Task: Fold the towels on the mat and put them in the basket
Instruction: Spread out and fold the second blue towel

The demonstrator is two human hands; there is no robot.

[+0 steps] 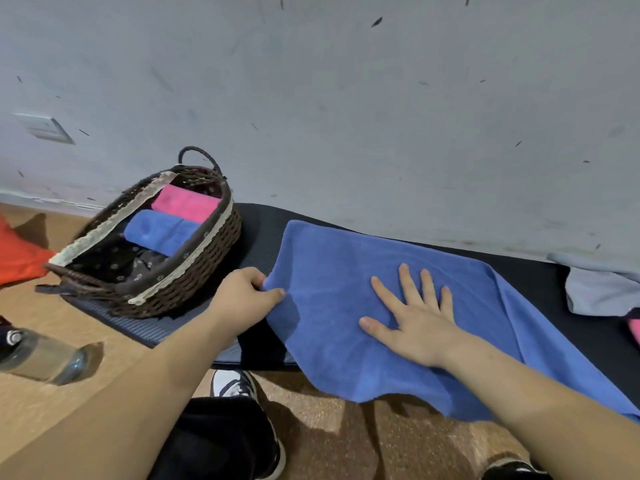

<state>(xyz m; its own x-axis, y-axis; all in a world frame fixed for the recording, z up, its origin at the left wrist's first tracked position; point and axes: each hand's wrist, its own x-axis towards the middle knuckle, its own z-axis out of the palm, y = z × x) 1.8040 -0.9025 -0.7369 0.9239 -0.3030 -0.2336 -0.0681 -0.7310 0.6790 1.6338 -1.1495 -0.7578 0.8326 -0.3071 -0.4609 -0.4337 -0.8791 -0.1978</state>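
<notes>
Two shoes, dark with white: one (239, 386) below the left hand, one (512, 471) below the right forearm, both on the floor (329, 427), brown and speckled.

One clear bottle (41, 358), lying on its side, left of the left forearm.

Two hands. Left hand (242, 299) pinched the left edge of the spread towel between thumb and curled fingers. Right hand (412, 320) lay flat on the towel's middle, fingers spread, palm down.

One blue towel (346, 271), unfolded, plush, faintly creased; spread under both hands across the dark mat (263, 233), its near edge hanging past the mat onto the floor.

One grey cloth (599, 289), crumpled, on the mat to the right of the right hand; a pink scrap (635, 329) just beneath it at the picture's edge.

One wicker basket (194, 271), dark brown, oval, lace-trimmed lining, two handles; on the mat's left end, beyond the left hand. Inside: two folded towels, one blue (159, 232), one pink (185, 204) behind it, touching.

One orange cloth (17, 254), far left of the basket.

One wall (346, 116), pale and scuffed, behind everything.
</notes>
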